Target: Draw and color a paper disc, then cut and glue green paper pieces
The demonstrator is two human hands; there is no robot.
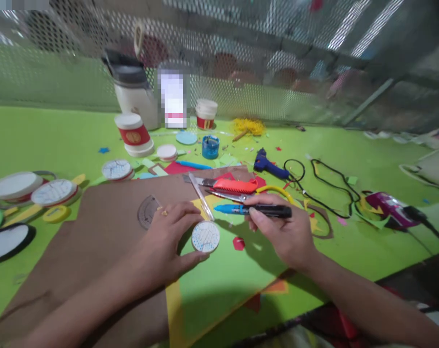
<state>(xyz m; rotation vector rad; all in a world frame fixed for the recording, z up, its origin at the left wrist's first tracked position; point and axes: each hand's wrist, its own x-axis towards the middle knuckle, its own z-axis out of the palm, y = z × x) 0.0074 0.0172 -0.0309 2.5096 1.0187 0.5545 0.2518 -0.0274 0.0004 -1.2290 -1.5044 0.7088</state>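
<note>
Marker in right hand bears unreadable print.

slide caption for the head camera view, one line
Left hand holding a small, blue-speckled white disc, right hand holding a blue-and-black marker above a green worktable.

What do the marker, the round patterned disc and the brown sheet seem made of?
The marker looks like hard plastic: smooth blue and black body. The disc could be card, wood or plastic; its pale, blue-dotted face looks matte, the core unseen. The brown sheet is probably cardboard: dull, flat, seemingly stiff.
</note>
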